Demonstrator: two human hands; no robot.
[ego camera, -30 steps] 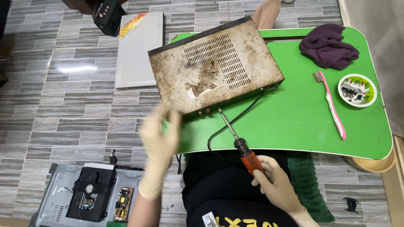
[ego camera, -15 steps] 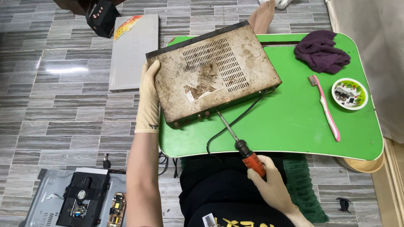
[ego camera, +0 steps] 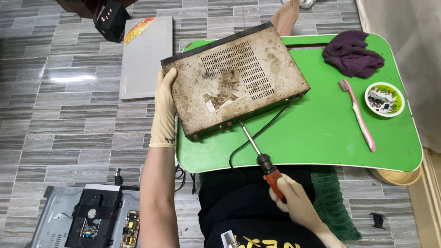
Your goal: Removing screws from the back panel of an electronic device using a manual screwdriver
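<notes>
While a rusty, vented metal device case (ego camera: pixel 234 82) is lying tilted on the green surface (ego camera: pixel 321 133), the left hand (ego camera: pixel 164 108), gloved, is grasping its edge at nine o'clock, fingers curled over the corner. At six o'clock from the case, the right hand (ego camera: pixel 294 202), also gloved, is clenching the orange handle of a screwdriver (ego camera: pixel 262 158), whose tip is touching the case's near side. A black cable (ego camera: pixel 257 135) is trailing from the case beside the shaft. Out at three o'clock, a pink toothbrush (ego camera: pixel 360 117) is lying on the surface, with a small dish of parts (ego camera: pixel 385 99) just beside it and a purple cloth (ego camera: pixel 353 54) at two o'clock. On the floor at seven o'clock, an opened chassis (ego camera: pixel 87 220) is sitting with its boards showing
</notes>
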